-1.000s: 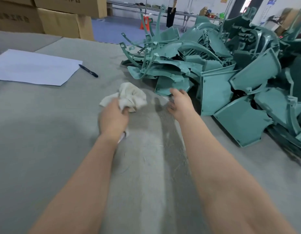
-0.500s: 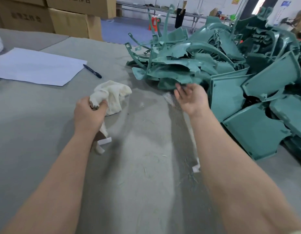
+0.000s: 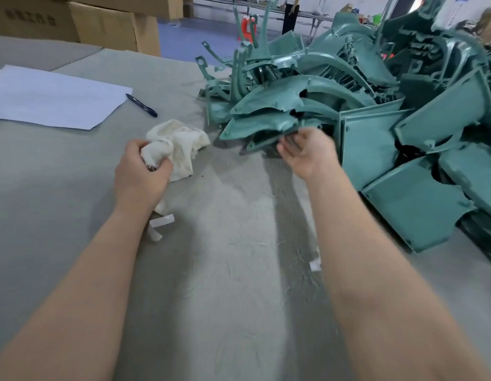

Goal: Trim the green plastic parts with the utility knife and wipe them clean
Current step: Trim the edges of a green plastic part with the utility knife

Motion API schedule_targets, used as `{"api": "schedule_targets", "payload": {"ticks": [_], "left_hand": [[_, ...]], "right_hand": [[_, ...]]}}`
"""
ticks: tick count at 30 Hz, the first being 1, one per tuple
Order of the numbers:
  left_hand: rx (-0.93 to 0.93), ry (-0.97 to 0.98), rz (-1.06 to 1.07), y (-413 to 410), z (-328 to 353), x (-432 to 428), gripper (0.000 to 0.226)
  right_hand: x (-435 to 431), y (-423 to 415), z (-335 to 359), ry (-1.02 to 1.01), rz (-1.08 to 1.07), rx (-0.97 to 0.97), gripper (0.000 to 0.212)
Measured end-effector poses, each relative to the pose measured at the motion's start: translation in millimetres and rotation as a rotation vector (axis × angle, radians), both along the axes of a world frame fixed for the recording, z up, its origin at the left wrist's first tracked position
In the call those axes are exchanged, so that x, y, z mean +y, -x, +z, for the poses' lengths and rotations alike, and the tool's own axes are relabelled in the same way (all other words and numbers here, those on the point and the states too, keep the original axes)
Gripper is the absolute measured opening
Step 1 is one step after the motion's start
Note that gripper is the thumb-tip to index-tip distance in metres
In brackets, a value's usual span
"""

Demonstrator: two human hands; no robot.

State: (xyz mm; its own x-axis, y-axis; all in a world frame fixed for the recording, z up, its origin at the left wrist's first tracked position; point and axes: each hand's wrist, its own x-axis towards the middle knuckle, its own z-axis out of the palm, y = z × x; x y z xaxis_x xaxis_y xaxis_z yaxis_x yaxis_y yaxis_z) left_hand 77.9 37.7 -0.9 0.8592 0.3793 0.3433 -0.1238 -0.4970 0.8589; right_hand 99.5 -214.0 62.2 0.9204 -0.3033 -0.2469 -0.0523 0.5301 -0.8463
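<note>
Head view — grey table [image 3: 233, 284], cartons [image 3: 112, 26] behind; left hand [image 3: 141, 176] grips rag [image 3: 182, 144], right hand [image 3: 307, 152] unclear.

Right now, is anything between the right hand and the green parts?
Nothing visible: the right hand is at the near edge of the green parts; blur hides whether it touches them.

The left hand [image 3: 141, 176] grips a bunched white cloth [image 3: 181, 145] above the grey table [image 3: 60, 188]. The right hand [image 3: 307, 154] meets the near edge of a curved part [image 3: 266, 123] in the heap of green plastic parts [image 3: 431, 119] (its fingers are blurred, so whether they grip is unclear).
</note>
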Motion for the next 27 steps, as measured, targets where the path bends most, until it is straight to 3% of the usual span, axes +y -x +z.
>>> {"api": "schedule_targets", "payload": {"ticks": [4,6,8,10,13,17,20,22,25,27], "left_hand": [[0.053,-0.008,-0.118,4,7,-9,0.029],[0.108,-0.037,-0.224,5,12,-15,0.024],[0.163,-0.115,-0.281,6,18,-19,0.034],[0.134,-0.173,-0.244,9,29,-22,0.052],[0.059,-0.285,-0.079,22,45,-27,0.050],[0.200,-0.577,-0.116,56,39,-24,0.056],[0.274,-0.660,-0.171,73,30,-5,0.064],[0.242,-0.615,-0.109,76,33,9,0.063],[0.033,-0.589,-0.004,81,45,28,0.037],[-0.086,-0.607,0.025,84,50,40,0.031]], "right_hand": [[10,8,-27,-0.198,-0.058,0.056,0.038],[11,5,-24,-0.120,-0.074,0.061,0.026],[15,5,-16,-0.011,-0.087,0.056,0.019],[25,12,-9,0.091,-0.054,0.027,0.017],[54,35,-10,0.277,0.049,0.060,0.015],[96,61,-14,0.308,0.100,0.067,0.020],[129,77,0,0.305,0.089,-0.017,0.021],[149,86,11,0.270,0.122,-0.105,0.016],[176,97,24,0.245,0.197,-0.200,0.020],[190,103,28,0.299,0.236,-0.260,0.023]]}}
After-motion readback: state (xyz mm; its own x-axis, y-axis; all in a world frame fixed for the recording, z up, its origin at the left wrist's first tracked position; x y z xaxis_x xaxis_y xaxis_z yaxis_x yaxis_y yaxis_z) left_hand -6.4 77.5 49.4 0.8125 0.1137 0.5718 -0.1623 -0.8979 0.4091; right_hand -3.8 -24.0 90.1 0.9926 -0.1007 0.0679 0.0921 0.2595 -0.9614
